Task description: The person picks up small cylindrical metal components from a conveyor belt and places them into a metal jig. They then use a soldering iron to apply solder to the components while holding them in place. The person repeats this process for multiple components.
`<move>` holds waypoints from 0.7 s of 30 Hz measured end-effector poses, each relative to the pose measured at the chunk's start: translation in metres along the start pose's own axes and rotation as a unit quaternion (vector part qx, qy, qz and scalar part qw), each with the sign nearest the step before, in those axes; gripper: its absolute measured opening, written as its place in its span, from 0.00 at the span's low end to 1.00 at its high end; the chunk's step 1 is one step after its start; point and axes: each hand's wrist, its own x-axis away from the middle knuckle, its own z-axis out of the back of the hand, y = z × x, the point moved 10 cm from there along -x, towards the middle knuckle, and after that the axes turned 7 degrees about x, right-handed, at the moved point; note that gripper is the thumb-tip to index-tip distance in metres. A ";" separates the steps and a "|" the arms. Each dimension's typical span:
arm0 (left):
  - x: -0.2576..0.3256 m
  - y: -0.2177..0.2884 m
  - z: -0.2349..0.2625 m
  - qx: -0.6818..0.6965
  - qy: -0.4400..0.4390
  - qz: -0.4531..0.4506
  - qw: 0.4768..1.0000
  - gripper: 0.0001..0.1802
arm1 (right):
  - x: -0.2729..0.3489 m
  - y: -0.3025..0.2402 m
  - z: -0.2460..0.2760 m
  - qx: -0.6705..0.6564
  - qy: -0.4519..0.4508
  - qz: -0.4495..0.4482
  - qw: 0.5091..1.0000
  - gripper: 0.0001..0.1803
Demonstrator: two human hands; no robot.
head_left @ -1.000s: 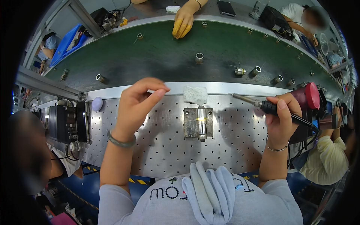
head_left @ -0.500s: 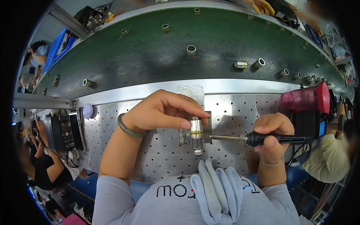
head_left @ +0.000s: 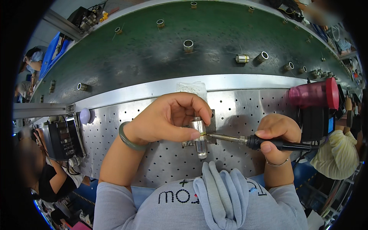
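Note:
My left hand (head_left: 172, 120) has its thumb and fingers closed round the upper part of a silver metal cylinder (head_left: 201, 145). This piece stands nearly upright, slightly tilted, with a thin yellow band round its middle and a rounded lower end. In my right hand (head_left: 278, 134) is a soldering iron (head_left: 230, 138), gripped by its black handle. Its metal shaft points left, and the tip meets the cylinder near the yellow band; whether it actually touches is hard to make out. Behind the cylinder, a small metal block (head_left: 213, 124) is partly hidden by my left hand.
A perforated metal worktop (head_left: 245, 161) lies under my hands. Beyond its raised edge runs a green belt (head_left: 134, 57) bearing several metal rings, some with thin wires. A pink cup (head_left: 312, 94) stands at the right, a folded white cloth (head_left: 191, 88) behind my left hand, a power unit (head_left: 57, 140) at the left.
My left fingers have curled further round the cylinder, the thumb now lying across its front. The soldering iron's tip has risen slightly toward the yellow band. The whole view has shifted a little.

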 end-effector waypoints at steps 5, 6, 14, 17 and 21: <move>0.002 -0.004 0.003 0.002 0.033 0.028 0.999 0.17 | 0.000 -0.003 -0.001 -0.030 -0.009 0.016 0.999 0.10; 0.002 -0.005 0.003 0.004 0.034 0.032 0.999 0.17 | 0.001 0.000 0.000 -0.062 -0.001 0.004 0.998 0.11; 0.001 -0.003 0.011 -0.003 0.016 0.036 0.999 0.20 | 0.007 0.011 0.004 -0.091 0.050 -0.057 0.993 0.13; 0.001 -0.004 0.013 -0.008 0.023 0.048 0.999 0.19 | 0.009 0.014 0.008 -0.082 0.063 -0.082 0.991 0.13; 0.001 -0.007 0.016 -0.007 0.029 0.059 0.998 0.19 | 0.008 0.013 0.007 -0.066 0.057 -0.078 0.993 0.11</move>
